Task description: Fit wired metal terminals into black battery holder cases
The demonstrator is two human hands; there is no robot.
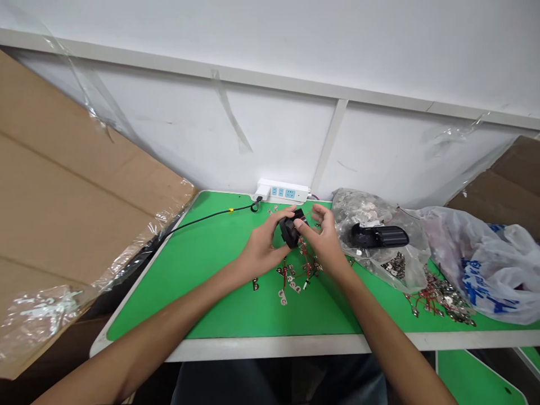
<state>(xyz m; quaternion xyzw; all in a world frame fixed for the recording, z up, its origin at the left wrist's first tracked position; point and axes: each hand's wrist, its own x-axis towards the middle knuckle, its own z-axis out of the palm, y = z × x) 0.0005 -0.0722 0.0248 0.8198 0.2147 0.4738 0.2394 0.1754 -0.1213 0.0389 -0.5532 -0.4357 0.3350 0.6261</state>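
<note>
A black plastic housing (289, 232) is gripped by my left hand (266, 243), its fingers and thumb wrapped around the left side. My right hand (324, 236) is closed at the housing's right side, the thumb pressed on it and the fingertips pinching a thin red wire (307, 214). More red wires (307, 264) hang below the housing. On the table under the hands lie several small metal contact plates (282, 297), some with wires attached, and a small white connector (305, 286).
At the back stands a white power strip (290, 192) with a black cable (206, 216). A clear plastic bag (363, 205) carries another black housing (382, 237). Wired metal parts (445, 298) lie beside a white bag (489, 270). A large cardboard sheet (84, 185) borders the green table (202, 304).
</note>
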